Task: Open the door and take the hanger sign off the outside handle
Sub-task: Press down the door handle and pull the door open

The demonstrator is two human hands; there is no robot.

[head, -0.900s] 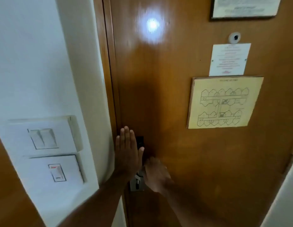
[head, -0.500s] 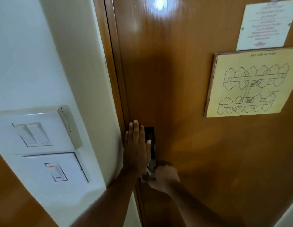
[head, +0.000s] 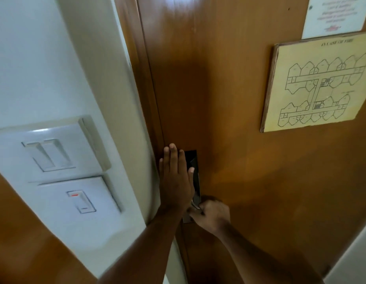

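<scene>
Door [head: 229, 99] shut, I see its edge tight against the frame [head: 137, 58], no gap. Hanger sign not in view. Right hand [head: 212, 217] clenched on the handle [head: 195, 203] at the lock plate [head: 195, 181]. Left hand [head: 176, 181] flat, fingers spread, on the door edge. Switches [head: 55, 156] on wall at left; fire plan [head: 319, 83] upper right.

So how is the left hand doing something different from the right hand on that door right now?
The left hand lies flat and open, fingers pointing up, against the door edge beside the lock plate. The right hand sits lower, curled into a closed grip around the metal handle. The left hand covers part of the plate; the right hides most of the handle. Both touch the wooden door, which looks shut.
</scene>
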